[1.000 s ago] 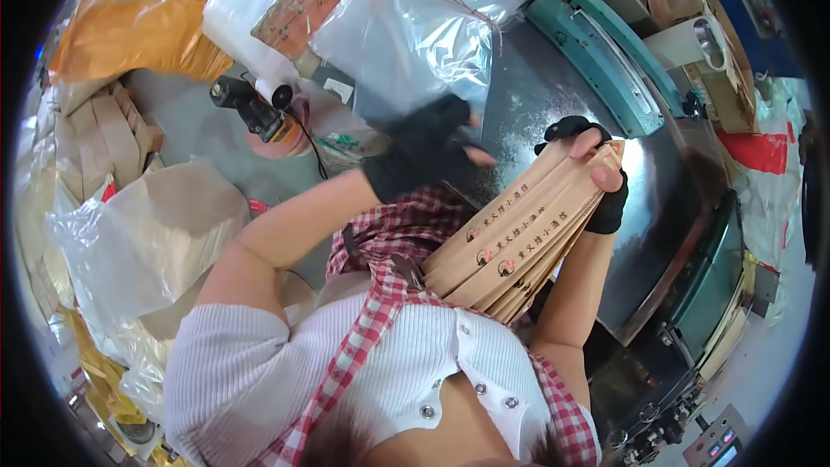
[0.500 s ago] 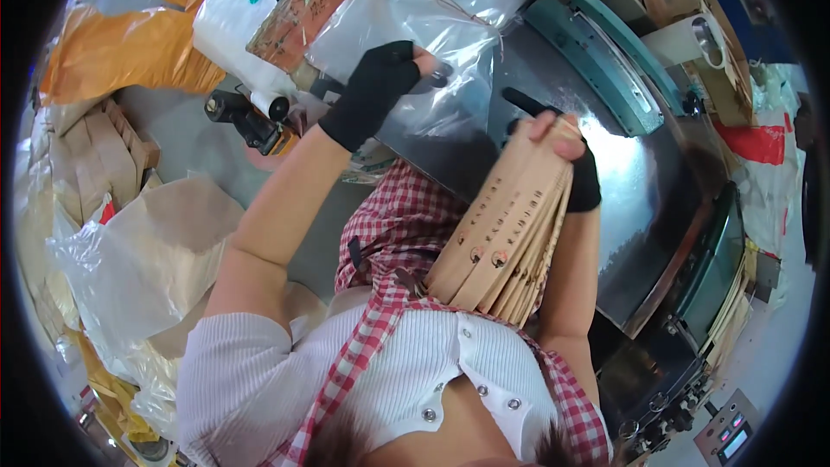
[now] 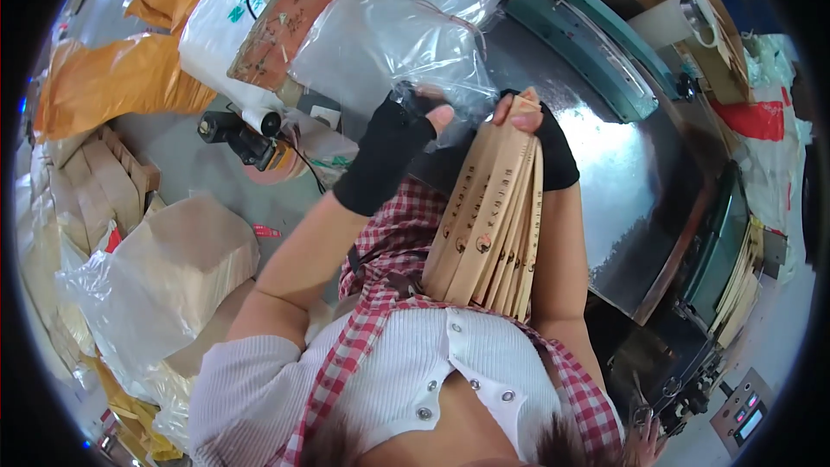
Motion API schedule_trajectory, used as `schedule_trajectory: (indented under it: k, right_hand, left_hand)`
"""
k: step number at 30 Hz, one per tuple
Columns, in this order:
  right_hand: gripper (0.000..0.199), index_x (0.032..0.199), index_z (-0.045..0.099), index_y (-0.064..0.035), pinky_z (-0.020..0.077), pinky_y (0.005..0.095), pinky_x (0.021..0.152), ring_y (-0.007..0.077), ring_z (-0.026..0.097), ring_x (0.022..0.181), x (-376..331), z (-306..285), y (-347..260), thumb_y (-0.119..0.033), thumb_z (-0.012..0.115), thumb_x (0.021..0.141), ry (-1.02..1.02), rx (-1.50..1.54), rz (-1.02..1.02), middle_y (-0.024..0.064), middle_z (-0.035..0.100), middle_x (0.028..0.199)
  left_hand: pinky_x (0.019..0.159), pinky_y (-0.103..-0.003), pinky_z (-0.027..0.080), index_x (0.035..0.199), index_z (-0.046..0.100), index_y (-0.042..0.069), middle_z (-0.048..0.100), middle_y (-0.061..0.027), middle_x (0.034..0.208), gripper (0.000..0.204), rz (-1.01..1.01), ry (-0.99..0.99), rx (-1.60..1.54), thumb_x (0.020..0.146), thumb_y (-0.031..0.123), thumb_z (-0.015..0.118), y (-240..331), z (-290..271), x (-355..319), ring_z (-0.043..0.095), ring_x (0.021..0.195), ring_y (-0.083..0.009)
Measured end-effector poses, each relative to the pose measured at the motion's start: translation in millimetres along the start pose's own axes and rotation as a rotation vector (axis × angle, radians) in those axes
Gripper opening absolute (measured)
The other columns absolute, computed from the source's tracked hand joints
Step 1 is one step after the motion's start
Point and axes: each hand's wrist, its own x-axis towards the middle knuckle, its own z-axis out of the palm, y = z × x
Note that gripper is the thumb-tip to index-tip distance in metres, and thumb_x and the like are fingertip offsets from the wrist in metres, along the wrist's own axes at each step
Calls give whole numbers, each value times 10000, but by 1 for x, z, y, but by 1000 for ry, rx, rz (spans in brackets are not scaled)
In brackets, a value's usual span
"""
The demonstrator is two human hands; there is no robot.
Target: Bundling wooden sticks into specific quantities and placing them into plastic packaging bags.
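My left hand (image 3: 413,125), in a black fingerless glove, is closed at the near edge of a stack of clear plastic bags (image 3: 380,30), its fingers pinching the crumpled film. The fingertips are partly hidden by the film and glove. Close by on the right, my gloved right hand (image 3: 540,134) grips the top of a bundle of long tan printed paper pieces (image 3: 484,207), like flat paper bags. The bundle fans out at its lower end, which rests against my checked apron (image 3: 367,329). Both hands are over the near edge of the dark, shiny table (image 3: 622,216).
A green metal sealer-like device (image 3: 588,43) stands at the far right of the table. A reddish-brown board (image 3: 290,26) borders the plastic bags. A black tape dispenser (image 3: 246,138) is at left, above a wrapped plastic bundle (image 3: 173,268). Another person's hand (image 3: 644,445) shows at lower right.
My left hand has come down and right, from above the plastic bags to their near edge, closing on film. The right hand and paper bundle have shifted left, closer to it.
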Motion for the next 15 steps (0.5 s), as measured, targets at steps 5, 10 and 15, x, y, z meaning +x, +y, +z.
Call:
schedule_trajectory:
  k: [5, 10, 15]
  right_hand:
    - [324, 820, 557, -11, 487, 363, 795, 260, 572, 844, -33, -22, 1, -282, 633, 659, 71, 171, -149, 105, 546, 854]
    - [369, 901, 589, 2, 489, 330, 710, 201, 585, 811, -37, -27, -21, -261, 701, 667, -310, 106, -389, 103, 576, 881]
    - [941, 1369, 223, -24, 468, 441, 914, 247, 616, 987, -41, -45, 6, -290, 795, 670, -54, 280, -384, 142, 572, 1116]
  left_hand:
    - [508, -370, 445, 923, 583, 88, 577, -79, 600, 166, 566, 323, 964, 857, 229, 642, 23, 27, 28, 596, 538, -257]
    - [531, -362, 457, 852, 615, 88, 597, -118, 680, 114, 728, 35, 732, 823, 192, 649, 46, 98, 24, 601, 587, -288]
    - [525, -329, 442, 734, 554, 129, 513, -16, 596, 71, 1032, -293, 1078, 739, 158, 618, 62, 138, -18, 573, 544, -192]
